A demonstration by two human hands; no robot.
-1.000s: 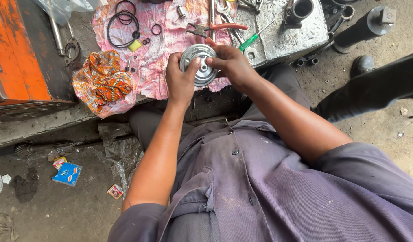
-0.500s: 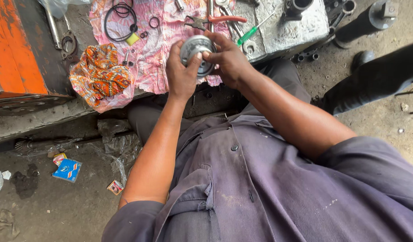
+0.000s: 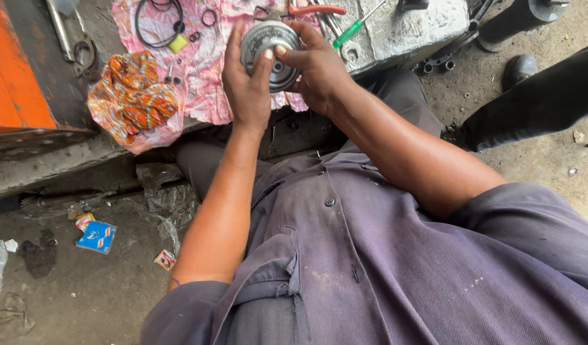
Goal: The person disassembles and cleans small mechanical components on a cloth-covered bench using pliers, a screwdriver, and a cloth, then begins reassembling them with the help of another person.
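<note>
A round grey metal part (image 3: 268, 48) with a recessed centre is held between both hands above a pink cloth (image 3: 204, 70). My left hand (image 3: 246, 86) cups its left side and underside, thumb up along the rim. My right hand (image 3: 316, 67) grips its right side, with the thumb pressed across the face near the centre. Black rubber rings (image 3: 158, 22) and a small yellow piece (image 3: 177, 43) lie on the cloth behind the left hand.
An orange patterned cloth (image 3: 133, 99) lies at the left, beside an orange metal body (image 3: 16, 70). Red-handled pliers (image 3: 310, 9) and a green screwdriver (image 3: 352, 30) rest near a grey metal block (image 3: 409, 29). Another person's dark trouser leg (image 3: 536, 102) and shoe stand at right. Litter dots the ground.
The view has tilted, so hands and part sit higher in the picture. My right thumb has shifted onto the part's face; both hands keep their hold.
</note>
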